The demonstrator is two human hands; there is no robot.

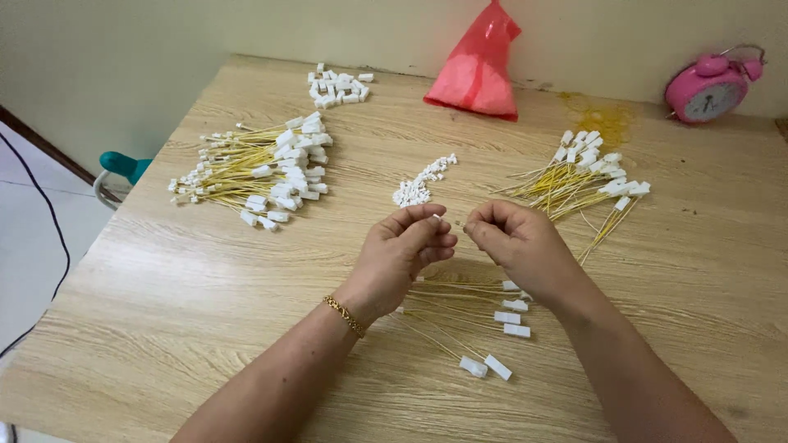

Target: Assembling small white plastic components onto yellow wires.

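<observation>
My left hand (402, 250) and my right hand (517, 242) meet fingertip to fingertip above the wooden table (164, 287). The left pinches a tiny white piece; the right pinches the end of a thin yellow wire, mostly hidden by the hand. Under my wrists lie a few yellow wires with white plastic connectors (492, 328). Just beyond my left hand is a small heap of tiny white pieces (419, 187). A gold bracelet (345, 316) is on my left wrist.
A big bundle of yellow wires with white ends (263, 168) lies at the left, another bundle (587, 176) at the right. Loose white connectors (336, 88) sit far back, beside a red plastic bag (480, 70). A pink alarm clock (710, 86) stands back right.
</observation>
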